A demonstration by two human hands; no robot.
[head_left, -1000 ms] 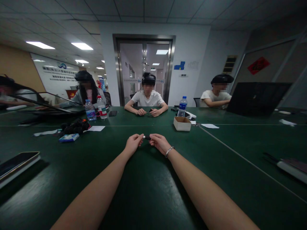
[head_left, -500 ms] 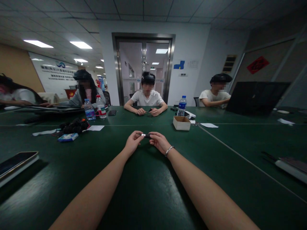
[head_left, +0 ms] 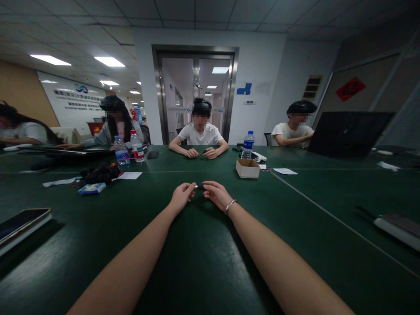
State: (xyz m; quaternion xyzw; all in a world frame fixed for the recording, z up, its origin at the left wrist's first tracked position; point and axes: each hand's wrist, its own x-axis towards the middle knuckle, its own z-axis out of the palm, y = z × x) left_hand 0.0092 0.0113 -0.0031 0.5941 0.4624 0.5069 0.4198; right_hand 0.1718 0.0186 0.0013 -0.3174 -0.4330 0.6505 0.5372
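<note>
So the left hand (head_left: pixel 183 194) has thumb and fingers pinched on the silvery end of a small dark cylinder (head_left: pixel 200 187), and the right hand (head_left: pixel 217 194) is pinching the black end, so it's held level between the two, out over the middle of the bench (head_left: pixel 210 262). Black part looks kinda matte, the other tip shiny like metal, finer detail's too small to make out. There's a twisty silver bracelet (head_left: pixel 230 206) on the right wrist. Bench is dark green, smooth, a bit glossy. Past the right hand sits an open-topped cardboard box (head_left: pixel 247 171), pale outside and brown inside; its bottom is hidden, so can't tell what's in there. Just behind it is a clear plastic bottle with a blue cap (head_left: pixel 248 143). Over on the left, two more clear bottles stand side by side, a blue-capped bottle (head_left: pixel 122 153) and a red-capped bottle (head_left: pixel 137 148), fill levels unclear. Nearer, a glossy blue-and-white packet (head_left: pixel 92 188) lies by a lumpy black heap (head_left: pixel 101 173).
</note>
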